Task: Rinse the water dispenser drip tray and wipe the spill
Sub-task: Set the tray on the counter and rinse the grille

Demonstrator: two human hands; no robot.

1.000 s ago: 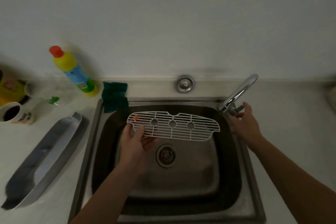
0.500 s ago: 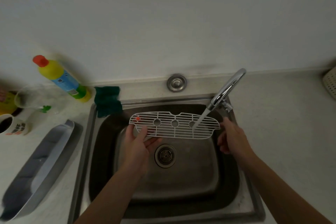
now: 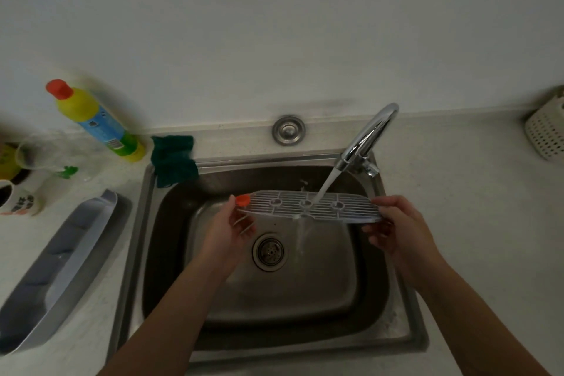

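Pinching grate's [image 3: 308, 207] left end with left hand [image 3: 227, 233], gripping right end with right hand [image 3: 399, 232], fingers curled under. Holding it flat over sink [image 3: 171, 253], under tap [image 3: 369, 134] stream. Left of sink on counter, tray [image 3: 55, 268]; at back corner, cloth [image 3: 172, 159]

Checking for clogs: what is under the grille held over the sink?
Under the grille is the bare steel sink floor, with water falling through onto it. The drain lies nearer the person, uncovered. The basin strip behind the grille is hidden.

Both forearms extended forward; left hand [image 3: 229, 232], right hand [image 3: 399, 229] each pinch grate [image 3: 351, 212] end.
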